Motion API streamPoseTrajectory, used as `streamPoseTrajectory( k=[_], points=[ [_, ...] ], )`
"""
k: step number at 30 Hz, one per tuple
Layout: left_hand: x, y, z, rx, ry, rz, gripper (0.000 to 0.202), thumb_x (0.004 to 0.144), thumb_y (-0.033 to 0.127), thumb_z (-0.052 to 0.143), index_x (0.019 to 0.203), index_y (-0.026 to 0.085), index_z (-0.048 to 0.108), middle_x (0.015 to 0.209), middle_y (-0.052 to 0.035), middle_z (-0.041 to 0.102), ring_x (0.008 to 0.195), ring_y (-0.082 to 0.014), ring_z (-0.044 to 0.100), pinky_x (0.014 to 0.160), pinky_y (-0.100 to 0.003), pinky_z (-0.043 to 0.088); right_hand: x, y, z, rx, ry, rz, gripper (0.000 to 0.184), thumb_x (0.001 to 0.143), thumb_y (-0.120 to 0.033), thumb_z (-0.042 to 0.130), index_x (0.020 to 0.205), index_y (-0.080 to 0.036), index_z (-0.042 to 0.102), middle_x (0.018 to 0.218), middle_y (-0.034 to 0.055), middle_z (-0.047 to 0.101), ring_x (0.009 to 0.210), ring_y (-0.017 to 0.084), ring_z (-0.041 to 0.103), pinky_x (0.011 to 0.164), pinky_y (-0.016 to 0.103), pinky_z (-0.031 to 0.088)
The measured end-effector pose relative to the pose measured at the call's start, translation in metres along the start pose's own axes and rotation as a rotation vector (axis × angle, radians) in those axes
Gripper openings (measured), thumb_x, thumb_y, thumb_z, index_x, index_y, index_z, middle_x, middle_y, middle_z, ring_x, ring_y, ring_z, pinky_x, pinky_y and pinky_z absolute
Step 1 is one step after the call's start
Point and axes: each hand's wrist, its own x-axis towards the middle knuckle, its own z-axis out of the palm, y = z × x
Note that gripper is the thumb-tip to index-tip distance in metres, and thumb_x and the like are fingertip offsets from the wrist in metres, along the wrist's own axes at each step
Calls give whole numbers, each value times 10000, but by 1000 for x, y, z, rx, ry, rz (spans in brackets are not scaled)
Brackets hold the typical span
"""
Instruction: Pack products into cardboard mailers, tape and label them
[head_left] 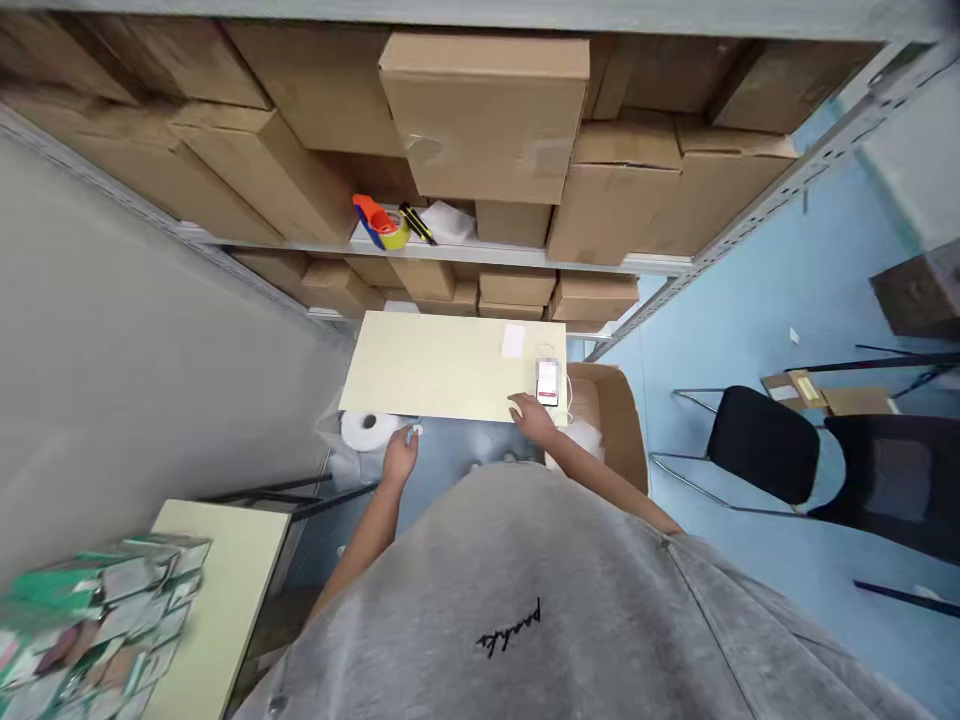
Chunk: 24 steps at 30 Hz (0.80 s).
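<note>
White piece [418,430] between left hand's [400,456] fingertips [410,431]

Nothing reads with certainty: black script [511,630] slants across the grey shirt [570,560], wearer-side of the left hand [400,455]'s pinch, spelling doubtful, and the phone [547,382] just beyond the right hand [533,416] shows print too small to read.

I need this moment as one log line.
left hand: pinches small white item; right hand: at near edge of table; phone: lit, on table
</note>
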Motion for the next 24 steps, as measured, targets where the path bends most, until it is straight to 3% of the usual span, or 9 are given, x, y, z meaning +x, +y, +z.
streamPoseTrajectory(
  k=[4,7,12,15,19,24],
  points=[
    [-5,10,1,21,36,54,464,1005,296,484,1383,101,668,1439,-190,657,1422,-308,577,1250,-464,417,1,-1,-2,-5,-6,0,427,1052,-216,483,1446,-163,639,1470,131,648,1354,265,588,1197,417,432],
    [-7,22,-1,83,65,81,479,1032,312,467,1427,119,658,1570,-182,564,1527,-305,467,1291,-456,356,5,-4,-2,-15,-15,8,458,1054,-228,481,1488,-161,613,1530,141,606,1420,272,547,1225,432,411],
    [-9,40,-17,164,101,72,547,1096,359,356,1565,150,545,1743,-167,312,1653,-331,200,1317,-591,225,17,-24,1,-50,-48,-42,543,1073,-278,461,1592,-125,509,1659,153,475,1528,291,438,1265,448,368],
    [-13,43,-28,174,130,40,577,1113,410,315,1627,191,460,1778,-143,214,1669,-327,112,1312,-641,160,28,-41,6,-74,-74,-90,563,1088,-310,437,1632,-170,461,1722,117,383,1569,299,381,1269,476,360],
    [-25,30,-37,168,149,-45,607,1117,439,274,1653,190,414,1783,-142,200,1670,-311,110,1318,-633,142,46,-64,22,-101,-135,-139,569,1104,-367,423,1655,-225,427,1757,85,310,1610,312,309,1275,510,334],
    [-52,-10,-51,124,201,-177,618,1103,453,317,1611,140,479,1738,-197,313,1642,-338,238,1309,-603,224,66,-111,54,-132,-251,-227,574,1106,-380,440,1655,-212,418,1761,105,297,1619,302,292,1284,486,310]
  ],
)
